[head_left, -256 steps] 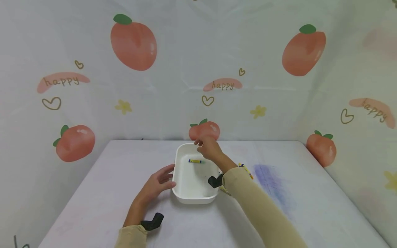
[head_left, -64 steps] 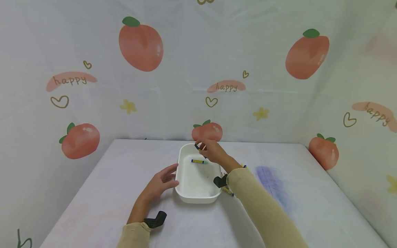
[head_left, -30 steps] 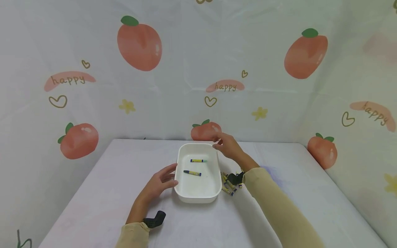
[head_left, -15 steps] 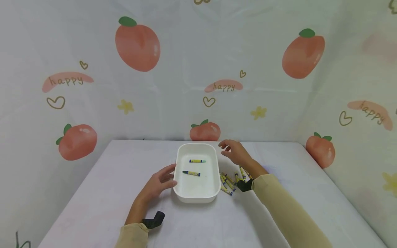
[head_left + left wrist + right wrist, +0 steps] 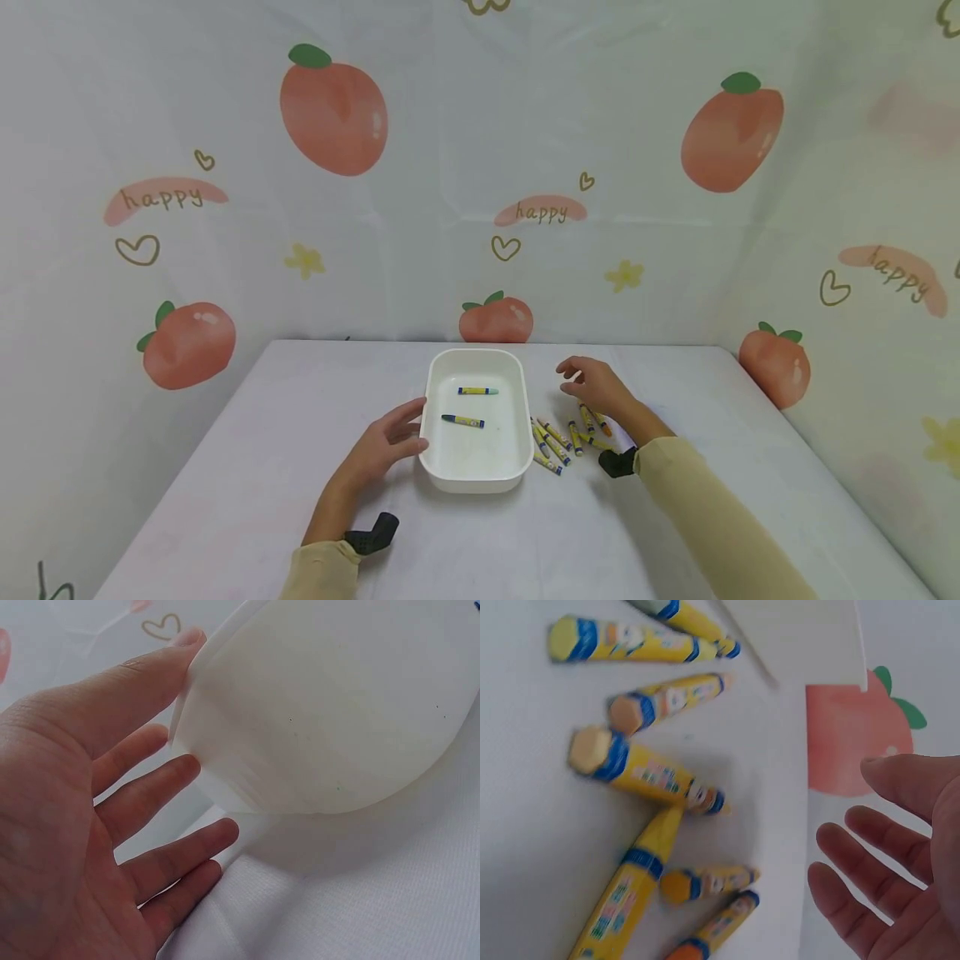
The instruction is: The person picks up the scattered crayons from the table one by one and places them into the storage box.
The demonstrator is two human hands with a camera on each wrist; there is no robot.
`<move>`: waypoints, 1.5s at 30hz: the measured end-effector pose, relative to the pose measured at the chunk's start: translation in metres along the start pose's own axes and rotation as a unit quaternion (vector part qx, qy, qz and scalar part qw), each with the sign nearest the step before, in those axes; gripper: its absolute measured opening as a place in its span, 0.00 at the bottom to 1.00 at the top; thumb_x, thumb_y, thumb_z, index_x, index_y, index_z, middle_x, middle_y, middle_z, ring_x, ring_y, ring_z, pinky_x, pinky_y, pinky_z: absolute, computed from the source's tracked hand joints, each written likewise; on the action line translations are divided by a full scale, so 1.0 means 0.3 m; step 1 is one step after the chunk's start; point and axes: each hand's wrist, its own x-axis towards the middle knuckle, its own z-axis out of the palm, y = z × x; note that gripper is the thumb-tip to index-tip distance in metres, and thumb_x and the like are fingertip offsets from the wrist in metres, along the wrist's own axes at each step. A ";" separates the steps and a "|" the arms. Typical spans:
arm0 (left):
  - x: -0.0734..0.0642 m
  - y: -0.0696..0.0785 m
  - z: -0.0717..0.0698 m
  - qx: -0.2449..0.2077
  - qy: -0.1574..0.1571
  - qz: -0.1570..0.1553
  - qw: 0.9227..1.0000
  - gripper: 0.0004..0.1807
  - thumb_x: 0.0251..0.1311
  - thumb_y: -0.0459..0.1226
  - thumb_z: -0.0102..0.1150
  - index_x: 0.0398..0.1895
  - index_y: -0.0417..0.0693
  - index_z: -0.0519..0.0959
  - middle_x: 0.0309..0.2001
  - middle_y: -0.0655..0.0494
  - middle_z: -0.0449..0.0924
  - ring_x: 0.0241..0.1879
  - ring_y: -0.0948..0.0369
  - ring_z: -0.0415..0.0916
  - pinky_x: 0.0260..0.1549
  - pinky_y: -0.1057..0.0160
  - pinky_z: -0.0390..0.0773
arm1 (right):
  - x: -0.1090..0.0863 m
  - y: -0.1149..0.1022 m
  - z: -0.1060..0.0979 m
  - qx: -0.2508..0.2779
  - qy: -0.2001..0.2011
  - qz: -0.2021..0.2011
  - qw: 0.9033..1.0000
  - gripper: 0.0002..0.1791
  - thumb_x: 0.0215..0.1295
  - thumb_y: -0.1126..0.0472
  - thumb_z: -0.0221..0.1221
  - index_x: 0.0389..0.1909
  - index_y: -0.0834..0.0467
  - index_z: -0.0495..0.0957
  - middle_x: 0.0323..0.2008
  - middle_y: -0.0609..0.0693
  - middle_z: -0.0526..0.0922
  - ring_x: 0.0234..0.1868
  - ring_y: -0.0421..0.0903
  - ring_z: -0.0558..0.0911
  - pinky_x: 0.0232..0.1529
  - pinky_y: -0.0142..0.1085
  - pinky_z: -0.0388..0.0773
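A white plastic tray (image 5: 476,462) stands on the table. Inside it lie a pale green crayon (image 5: 477,391) and a dark crayon (image 5: 462,421), both in yellow-and-blue wrappers. My left hand (image 5: 386,437) rests at the tray's left side, fingers spread; in the left wrist view its thumb (image 5: 142,679) lies along the rim. My right hand (image 5: 597,388) hovers to the right of the tray, fingers loosely bent and holding nothing. Below and in front of it several crayons (image 5: 556,450) lie loose beside the tray; the right wrist view shows yellow-wrapped crayons (image 5: 652,772) close up.
The white-covered table (image 5: 337,375) ends at a hanging cloth (image 5: 435,167) printed with peaches at the back. A cloth also hangs along the right. The right forearm (image 5: 720,517) passes over the table just right of the loose crayons.
The right hand held a dark crayon over the tray, let it go inside, then moved right toward the loose crayons. The left hand stays at the tray's side.
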 end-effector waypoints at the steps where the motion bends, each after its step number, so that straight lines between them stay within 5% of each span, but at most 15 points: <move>1: 0.000 0.001 0.000 0.001 0.000 0.000 1.000 0.36 0.59 0.39 0.66 0.71 0.50 0.65 0.69 0.47 0.66 0.63 0.44 0.68 0.59 0.37 0.66 | -0.005 0.011 -0.003 -0.001 -0.001 0.005 1.000 0.16 0.64 0.65 0.62 0.52 0.63 0.78 0.47 0.59 0.80 0.42 0.51 0.78 0.42 0.45 0.78; 17: -0.010 0.023 -0.002 0.005 -0.001 -0.007 1.000 0.36 0.59 0.39 0.65 0.72 0.49 0.64 0.69 0.47 0.65 0.63 0.44 0.67 0.59 0.38 0.66 | -0.077 0.111 -0.026 -0.037 -0.035 0.051 0.997 0.17 0.62 0.66 0.62 0.52 0.61 0.77 0.36 0.50 0.80 0.33 0.46 0.77 0.31 0.39 0.76; 28: -0.001 -0.002 -0.009 0.006 -0.005 0.000 1.000 0.36 0.60 0.39 0.66 0.72 0.51 0.64 0.69 0.49 0.66 0.63 0.45 0.68 0.59 0.39 0.66 | -0.088 0.151 -0.009 -0.065 -0.062 0.062 0.994 0.19 0.61 0.67 0.62 0.54 0.61 0.76 0.33 0.48 0.79 0.29 0.45 0.76 0.31 0.39 0.74; 45: 0.001 -0.005 -0.011 0.003 -0.006 -0.008 1.000 0.36 0.59 0.40 0.66 0.71 0.55 0.65 0.69 0.50 0.66 0.63 0.46 0.68 0.60 0.40 0.67 | -0.086 0.149 -0.009 -0.071 -0.089 0.070 0.991 0.19 0.61 0.66 0.61 0.54 0.61 0.76 0.26 0.47 0.76 0.24 0.43 0.74 0.28 0.37 0.72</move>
